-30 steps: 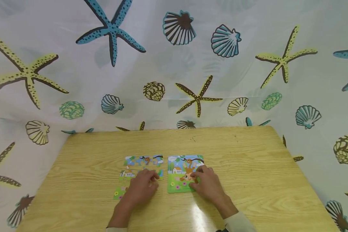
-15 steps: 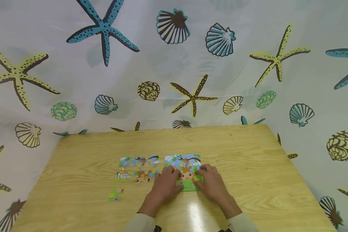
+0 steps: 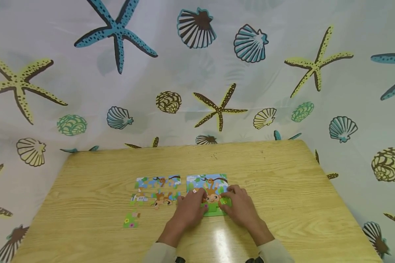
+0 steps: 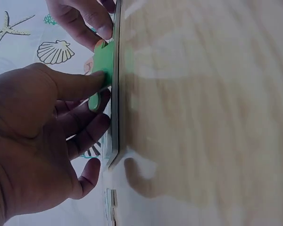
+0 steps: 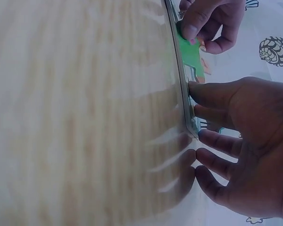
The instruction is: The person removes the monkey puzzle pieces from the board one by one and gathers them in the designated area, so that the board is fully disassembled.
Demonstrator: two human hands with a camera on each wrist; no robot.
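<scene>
My left hand (image 3: 190, 208) is over the left and lower part of the square puzzle board (image 3: 214, 178). Its thumb and fingers pinch a green puzzle piece (image 4: 103, 63), tilted up from the board in the left wrist view. My right hand (image 3: 241, 206) rests at the board's right side. In the right wrist view its thumb and index finger touch the board's surface near the edge, and the other fingers extend past the corner. A monkey picture (image 3: 212, 198) shows on the board between both hands. The left hand hides part of the board.
Left of the board lie loose puzzle pieces in rows: a top row (image 3: 154, 182), a middle row with a house piece (image 3: 139, 198) and monkey pieces (image 3: 161, 199), and a flower piece (image 3: 130, 220) in front. Wooden table (image 3: 283, 175); patterned cloth (image 3: 171, 73) hangs behind it.
The left hand has moved right from the loose pieces to the board, bringing the green puzzle piece. The right hand stays at the board, slightly nearer its right edge. The head view has shifted a little.
</scene>
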